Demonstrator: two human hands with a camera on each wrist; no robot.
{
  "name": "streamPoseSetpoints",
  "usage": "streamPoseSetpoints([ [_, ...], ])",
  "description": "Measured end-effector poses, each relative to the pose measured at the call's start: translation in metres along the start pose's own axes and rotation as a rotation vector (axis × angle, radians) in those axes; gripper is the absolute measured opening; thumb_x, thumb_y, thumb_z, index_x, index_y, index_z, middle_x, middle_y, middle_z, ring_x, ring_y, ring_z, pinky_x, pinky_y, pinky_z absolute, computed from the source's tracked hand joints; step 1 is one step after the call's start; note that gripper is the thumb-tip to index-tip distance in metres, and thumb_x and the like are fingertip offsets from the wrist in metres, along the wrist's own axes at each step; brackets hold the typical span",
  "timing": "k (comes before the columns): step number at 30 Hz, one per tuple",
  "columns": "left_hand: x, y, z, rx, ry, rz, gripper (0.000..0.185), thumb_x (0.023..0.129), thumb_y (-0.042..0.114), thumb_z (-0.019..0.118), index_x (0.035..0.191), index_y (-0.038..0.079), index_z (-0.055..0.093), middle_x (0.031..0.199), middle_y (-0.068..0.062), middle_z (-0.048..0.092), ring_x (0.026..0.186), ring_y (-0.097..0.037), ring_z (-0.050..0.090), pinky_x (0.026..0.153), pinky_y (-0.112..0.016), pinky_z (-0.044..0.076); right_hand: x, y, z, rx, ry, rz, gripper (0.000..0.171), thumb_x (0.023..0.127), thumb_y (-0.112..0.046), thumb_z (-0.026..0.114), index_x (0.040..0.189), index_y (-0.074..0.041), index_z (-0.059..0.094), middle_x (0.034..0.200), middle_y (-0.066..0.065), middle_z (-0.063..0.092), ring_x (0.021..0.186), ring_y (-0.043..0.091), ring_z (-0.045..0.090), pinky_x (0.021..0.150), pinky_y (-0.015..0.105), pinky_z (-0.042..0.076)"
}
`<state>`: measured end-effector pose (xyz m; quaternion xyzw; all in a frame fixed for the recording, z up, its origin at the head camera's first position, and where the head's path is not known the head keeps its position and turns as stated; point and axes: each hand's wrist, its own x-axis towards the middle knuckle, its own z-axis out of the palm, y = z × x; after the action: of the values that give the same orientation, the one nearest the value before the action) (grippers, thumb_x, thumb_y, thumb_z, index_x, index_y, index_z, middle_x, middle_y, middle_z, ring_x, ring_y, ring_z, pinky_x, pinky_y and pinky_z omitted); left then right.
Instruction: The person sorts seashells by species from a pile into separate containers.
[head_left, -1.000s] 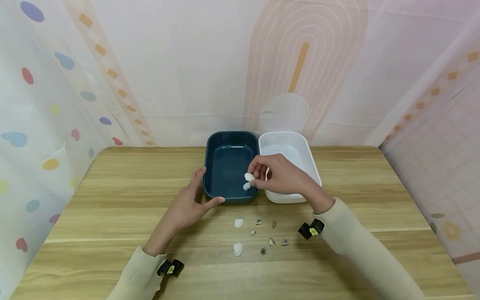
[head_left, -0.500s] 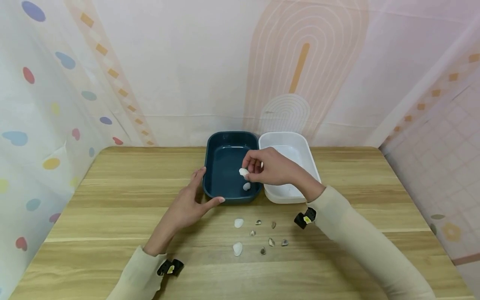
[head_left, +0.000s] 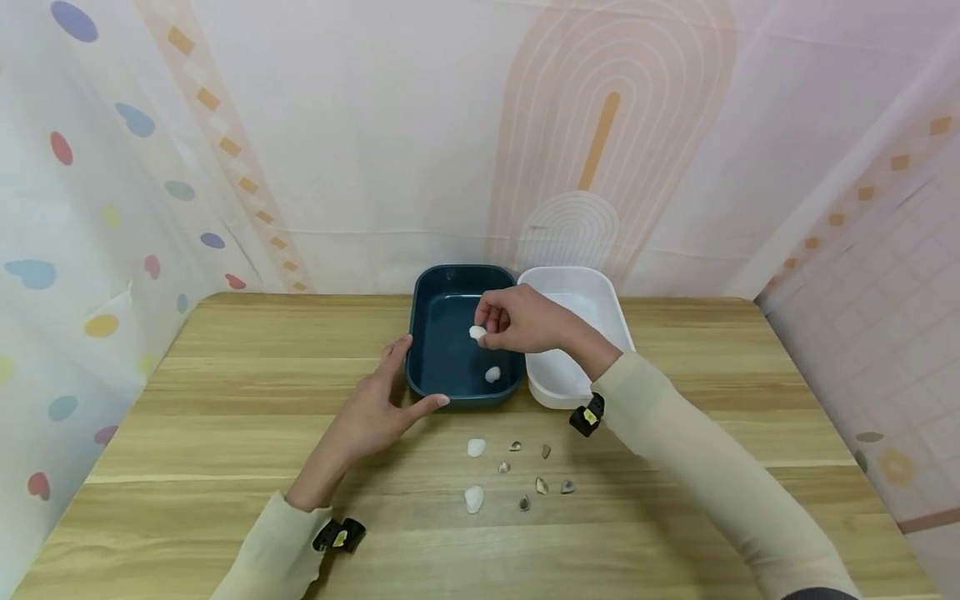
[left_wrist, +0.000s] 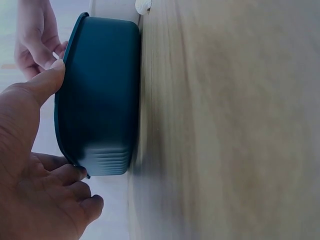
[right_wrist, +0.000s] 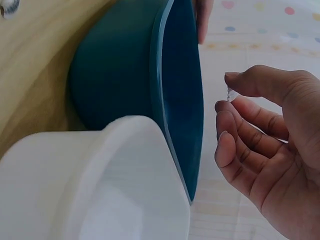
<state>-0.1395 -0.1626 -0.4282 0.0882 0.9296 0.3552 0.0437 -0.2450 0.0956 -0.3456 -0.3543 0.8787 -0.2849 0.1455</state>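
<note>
In the head view my right hand (head_left: 521, 318) pinches a small white seashell (head_left: 477, 332) above the dark teal tray (head_left: 450, 392). In the right wrist view the seashell (right_wrist: 231, 94) shows only partly between thumb and fingers. Another white seashell (head_left: 492, 374) lies inside the teal tray, near its front right corner. My left hand (head_left: 367, 412) holds the tray's front left corner. Its thumb lies on the front rim and its fingers on the left side; the left wrist view shows some fingertips (left_wrist: 80, 172) curled at the rim.
A white tray (head_left: 630, 333) stands against the teal one's right side, partly under my right forearm. On the wooden table in front lie two white seashells (head_left: 476, 447) and several small darker seashells (head_left: 542, 485). A patterned cloth (head_left: 405, 125) hangs behind the table.
My right hand has moved left and farther back over the teal tray, carrying the pinched white seashell away from the one lying inside. My left hand has stayed at the tray's corner.
</note>
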Motion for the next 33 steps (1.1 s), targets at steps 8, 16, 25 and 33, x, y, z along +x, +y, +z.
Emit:
streamPoseSetpoints([
  [8, 0.001, 0.002, 0.001, -0.008, 0.008, 0.01, 0.107, 0.089, 0.063, 0.071, 0.166, 0.017, 0.013, 0.171, -0.021, 0.013, 0.155, -0.043, 0.025, 0.119, -0.064, 0.033, 0.009, 0.007, 0.004, -0.018, -0.025, 0.06, 0.017, 0.094, -0.019, 0.075, 0.107, -0.011, 0.067, 0.091, 0.002, 0.068, 0.081, 0.015, 0.061, 0.076, 0.025, 0.055],
  [16, 0.001, 0.003, 0.002, -0.008, 0.003, 0.009, 0.112, 0.086, 0.073, 0.066, 0.166, 0.016, 0.013, 0.171, -0.02, 0.014, 0.156, -0.042, 0.023, 0.12, -0.064, 0.033, 0.013, 0.005, 0.009, -0.03, -0.05, 0.049, 0.017, 0.095, -0.018, 0.074, 0.108, -0.01, 0.069, 0.09, 0.003, 0.07, 0.08, 0.015, 0.061, 0.074, 0.025, 0.055],
  [25, 0.001, 0.002, 0.002, -0.005, 0.005, 0.011, 0.112, 0.085, 0.074, 0.066, 0.166, 0.018, 0.013, 0.171, -0.02, 0.014, 0.157, -0.042, 0.02, 0.12, -0.065, 0.031, 0.012, 0.008, 0.009, -0.044, -0.071, 0.073, 0.033, 0.095, -0.027, 0.074, 0.12, -0.006, 0.066, 0.103, 0.004, 0.071, 0.094, 0.017, 0.065, 0.086, 0.029, 0.057],
  [33, 0.001, 0.002, 0.003, -0.01, 0.006, 0.009, 0.111, 0.086, 0.071, 0.068, 0.166, 0.017, 0.013, 0.171, -0.02, 0.015, 0.157, -0.042, 0.019, 0.121, -0.065, 0.03, -0.005, 0.008, 0.006, -0.031, -0.026, 0.024, 0.043, 0.097, -0.029, 0.072, 0.133, -0.007, 0.061, 0.128, 0.016, 0.068, 0.109, 0.025, 0.068, 0.099, 0.039, 0.057],
])
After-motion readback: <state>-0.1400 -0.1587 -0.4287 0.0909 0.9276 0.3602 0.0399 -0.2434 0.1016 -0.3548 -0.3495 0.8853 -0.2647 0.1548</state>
